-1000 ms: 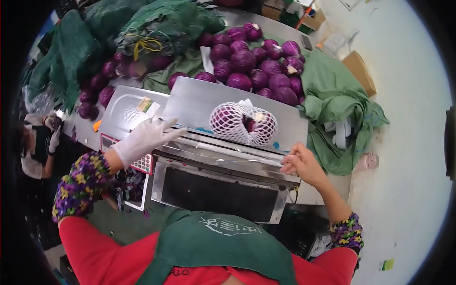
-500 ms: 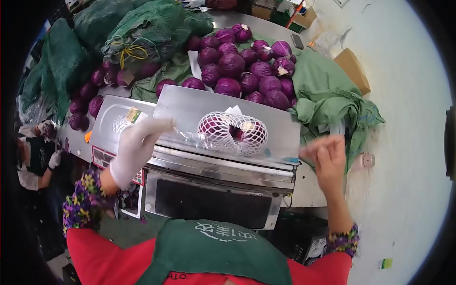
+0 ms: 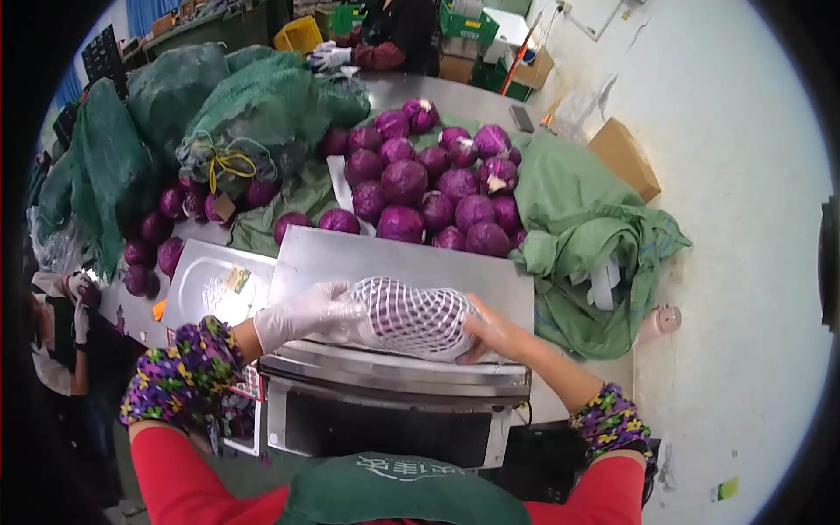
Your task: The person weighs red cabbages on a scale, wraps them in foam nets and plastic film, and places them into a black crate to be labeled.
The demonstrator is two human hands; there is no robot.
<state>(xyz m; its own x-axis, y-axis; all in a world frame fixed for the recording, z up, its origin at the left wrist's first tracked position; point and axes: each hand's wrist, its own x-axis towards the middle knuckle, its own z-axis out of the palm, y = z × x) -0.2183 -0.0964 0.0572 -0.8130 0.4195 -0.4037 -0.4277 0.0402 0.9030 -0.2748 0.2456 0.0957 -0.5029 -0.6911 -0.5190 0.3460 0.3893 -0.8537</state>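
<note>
A bundle of purple cabbages (image 3: 407, 317) in white foam netting and clear film lies on the metal wrapping machine (image 3: 350, 261). My left hand (image 3: 306, 312), in a white glove, grips the bundle's left end, its fingers pressed on the film. At the right end, my bare right hand (image 3: 490, 331) is wrapped round the netting, thumb on top and fingers at the near side. Left of the machine is a steel scale (image 3: 206, 289) with a small label roll or packet (image 3: 237, 278) on it.
Behind the machine lies a pile of purple cabbages (image 3: 429, 188). Green mesh sacks (image 3: 254, 105) stand at the back left, green cloth (image 3: 577, 236) at the right. A phone (image 3: 521, 118) and a cardboard box (image 3: 624, 159) are farther back. Co-workers (image 3: 398, 39) are at the far side and left.
Both hands have come inward from beside the bundle and closed on its ends. The netted bundle looks straighter and more stretched out. The camera view has tilted up.
</note>
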